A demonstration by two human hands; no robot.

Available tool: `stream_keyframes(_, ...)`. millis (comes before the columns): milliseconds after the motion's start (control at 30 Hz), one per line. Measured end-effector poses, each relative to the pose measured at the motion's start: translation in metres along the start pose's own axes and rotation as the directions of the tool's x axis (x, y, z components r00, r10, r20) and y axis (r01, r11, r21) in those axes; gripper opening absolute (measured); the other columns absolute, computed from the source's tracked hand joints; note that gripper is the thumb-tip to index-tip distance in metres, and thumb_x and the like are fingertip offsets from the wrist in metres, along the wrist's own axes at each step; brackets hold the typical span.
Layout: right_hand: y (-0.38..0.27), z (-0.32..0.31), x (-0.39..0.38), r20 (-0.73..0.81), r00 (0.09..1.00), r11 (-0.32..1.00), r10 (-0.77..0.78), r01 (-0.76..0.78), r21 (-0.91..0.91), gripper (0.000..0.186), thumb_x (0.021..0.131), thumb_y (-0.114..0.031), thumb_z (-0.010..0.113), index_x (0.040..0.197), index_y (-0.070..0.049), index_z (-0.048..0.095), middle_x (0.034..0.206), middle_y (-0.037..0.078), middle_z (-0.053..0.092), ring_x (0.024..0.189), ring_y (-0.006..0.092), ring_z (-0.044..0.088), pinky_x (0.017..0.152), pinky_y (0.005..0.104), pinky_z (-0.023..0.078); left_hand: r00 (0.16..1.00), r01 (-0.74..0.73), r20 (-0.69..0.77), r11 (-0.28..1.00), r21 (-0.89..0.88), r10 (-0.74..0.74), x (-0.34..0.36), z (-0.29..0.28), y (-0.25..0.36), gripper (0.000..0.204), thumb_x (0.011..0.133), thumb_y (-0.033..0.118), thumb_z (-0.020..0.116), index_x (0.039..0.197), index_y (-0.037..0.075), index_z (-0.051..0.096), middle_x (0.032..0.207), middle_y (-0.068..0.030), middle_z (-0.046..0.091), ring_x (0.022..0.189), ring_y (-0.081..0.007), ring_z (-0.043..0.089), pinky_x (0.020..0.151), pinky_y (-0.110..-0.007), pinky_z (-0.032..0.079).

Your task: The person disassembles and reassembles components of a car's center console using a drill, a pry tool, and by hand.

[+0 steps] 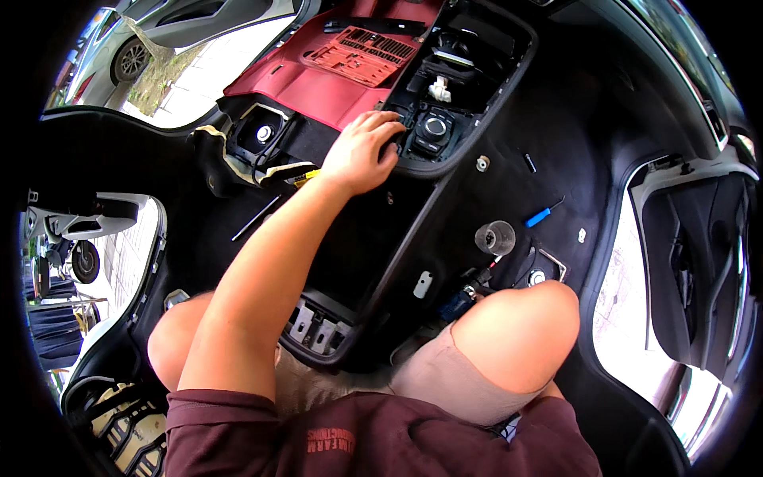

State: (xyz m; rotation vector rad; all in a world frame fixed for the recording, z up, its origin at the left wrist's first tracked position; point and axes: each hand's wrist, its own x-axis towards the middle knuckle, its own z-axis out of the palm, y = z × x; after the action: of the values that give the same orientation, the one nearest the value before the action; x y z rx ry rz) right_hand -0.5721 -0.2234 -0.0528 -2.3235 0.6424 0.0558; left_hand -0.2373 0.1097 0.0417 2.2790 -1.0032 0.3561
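My left hand [364, 153] reaches forward to the car's centre console. Its bent fingers and thumb grip the left edge of a black control panel [430, 133] with a round knob; the fingertips are partly hidden there. The panel sits inside the long black console frame [429, 208], which has open bays. Ahead of the panel, a white connector [439, 89] shows among exposed parts. A red cover [338, 99] lies left of the console with an orange-red tool tray [364, 56] on it. My right arm drops beside my right thigh, and its hand is out of sight.
Right of the console lie a blue-handled screwdriver [539, 217], a clear cup [495, 238] and a blue power drill [458, 304]. A thin dark rod [256, 217] and a yellow-marked thing [307, 178] lie to the left. Open doors [691, 262] flank both sides.
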Motion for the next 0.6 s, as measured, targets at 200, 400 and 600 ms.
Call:
stream_keyframes(200,-0.004,-0.002,-0.025,-0.173,0.941,0.949,0.292,-0.262,0.175,0.021,0.1,-0.017,0.08,0.111,-0.001,0.074,0.078,0.009,0.072,0.068,0.0201,0.069,0.065,0.0374,0.056,0.994,-0.014,-0.105,0.997,-0.077,0.006,-0.015,-0.005,-0.006,0.026,0.093,0.004,0.069,0.119,0.004,0.074,0.125,-0.0139,0.073,0.122,-0.0383,0.067,0.11,-0.048,0.052)
stream_keyframes(400,-0.015,-0.02,-0.041,-0.346,0.789,0.835,0.507,-0.351,0.425,0.022,0.101,-0.019,0.08,0.111,0.0,0.074,0.078,0.008,0.072,0.068,0.0187,0.069,0.064,0.0368,0.055,0.893,0.405,0.011,0.793,-0.455,-0.45,-0.069,-0.018,0.076,0.018,0.093,-0.006,0.062,0.105,0.001,0.073,0.101,-0.0136,0.071,0.095,-0.0279,0.071,0.089,-0.038,0.056)
stream_keyframes(600,-0.039,-0.077,-0.029,-0.525,0.696,0.855,0.49,-0.266,0.445,0.023,0.102,-0.02,0.08,0.111,0.0,0.074,0.078,0.007,0.072,0.067,0.0174,0.069,0.064,0.0362,0.055,0.666,0.709,0.308,0.448,-0.545,-0.679,-0.117,0.049,0.093,0.038,0.095,0.003,0.061,0.131,-0.002,0.071,0.122,-0.0238,0.074,0.117,-0.0412,0.072,0.106,-0.046,0.057)
